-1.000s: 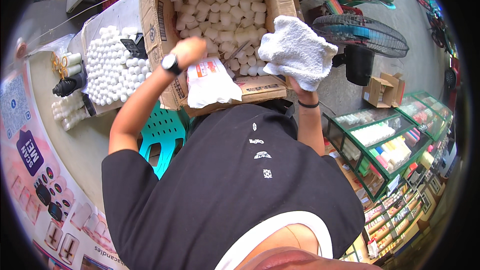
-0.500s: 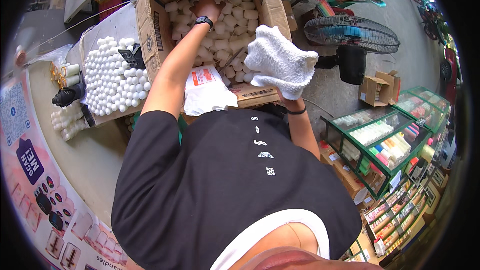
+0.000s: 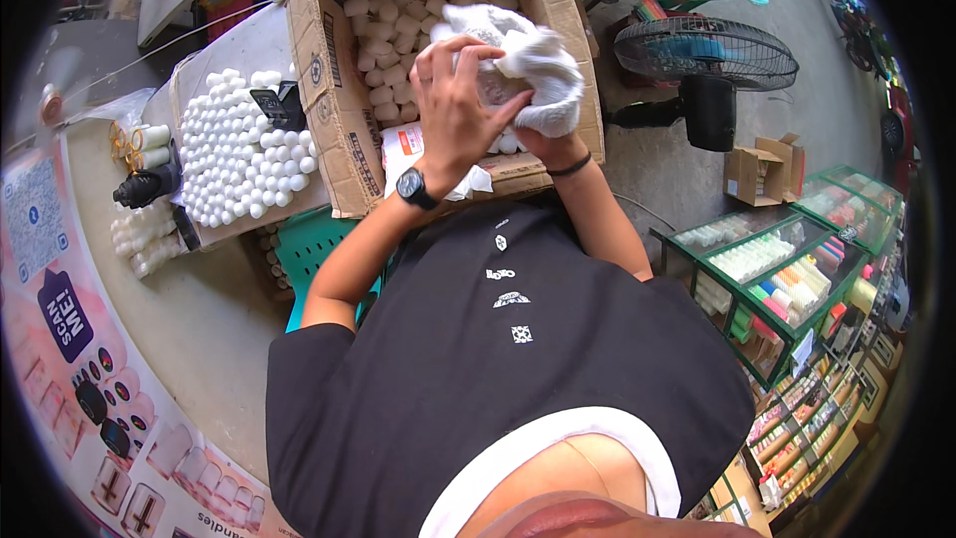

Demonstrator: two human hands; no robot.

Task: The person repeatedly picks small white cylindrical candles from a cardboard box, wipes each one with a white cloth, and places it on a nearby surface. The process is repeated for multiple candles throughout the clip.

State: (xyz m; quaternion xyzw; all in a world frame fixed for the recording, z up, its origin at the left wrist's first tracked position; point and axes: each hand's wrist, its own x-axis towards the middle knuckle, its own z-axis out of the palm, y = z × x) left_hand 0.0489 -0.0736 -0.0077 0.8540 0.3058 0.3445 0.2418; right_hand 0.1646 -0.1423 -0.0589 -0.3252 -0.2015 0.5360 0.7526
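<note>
Near the box's [image 3: 334, 100] right edge, the cloth [image 3: 558, 80] is pinched by the left hand [image 3: 453, 105]; the right hand's [image 3: 550, 147] grip cannot be told. Slackly held, cloth could be dropped.

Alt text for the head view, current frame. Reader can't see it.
A person's left hand touches a white terry cloth over an open cardboard box of short white cylinders; the right hand is partly hidden by the cloth. Left of the box, white round-topped pieces sit grouped; right, an electric fan.
</note>
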